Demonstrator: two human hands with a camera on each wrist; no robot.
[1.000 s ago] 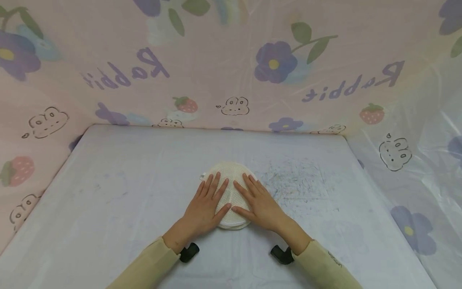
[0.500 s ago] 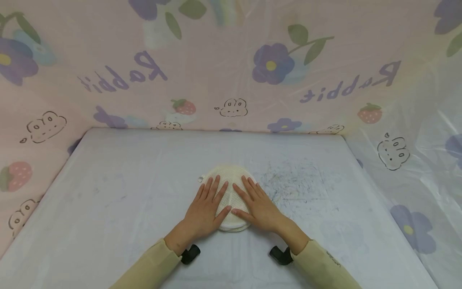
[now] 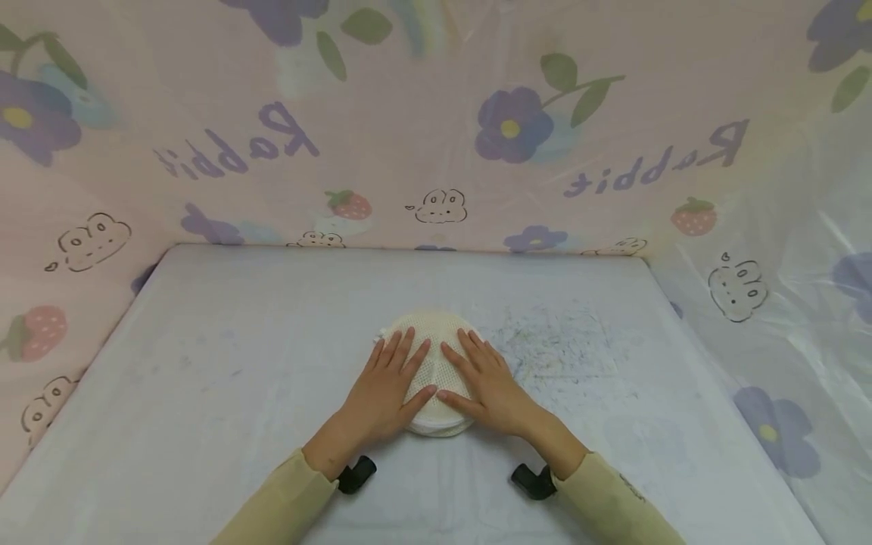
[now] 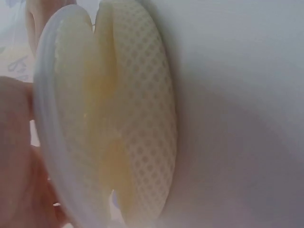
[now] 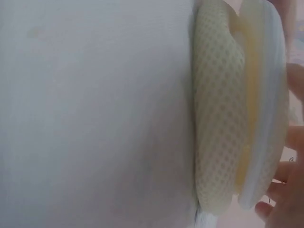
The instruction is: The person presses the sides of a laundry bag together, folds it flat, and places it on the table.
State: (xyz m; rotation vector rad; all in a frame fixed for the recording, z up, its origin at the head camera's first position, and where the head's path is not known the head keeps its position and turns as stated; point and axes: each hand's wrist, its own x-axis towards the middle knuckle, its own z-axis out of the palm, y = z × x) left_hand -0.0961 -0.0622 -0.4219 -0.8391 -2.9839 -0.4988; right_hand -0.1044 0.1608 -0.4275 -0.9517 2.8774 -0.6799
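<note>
A round cream mesh laundry bag (image 3: 436, 367) lies on the table in the head view, with a small white tab at its upper left edge. My left hand (image 3: 383, 387) rests on its left side, fingers straight and spread. On the right side my right hand (image 3: 492, 387) lies likewise, the thumb tips nearly meeting. In the left wrist view the squashed bag (image 4: 147, 123) bulges in folded layers, a pale band along its upper rim. The right wrist view shows the bag (image 5: 216, 118) edge-on, fingers (image 5: 295, 137) at the top layer. Its inside is mostly hidden.
A white-covered table (image 3: 238, 318) carries dark scribble-like marks (image 3: 562, 341) right of the bag. Black wrist mounts (image 3: 357, 475) sit under both forearms. A printed pink curtain (image 3: 409, 136) borders the table at the back and sides.
Both hands stay on the bag with hardly any movement. The head view has shifted slightly, so the table's back edge sits a little lower.
</note>
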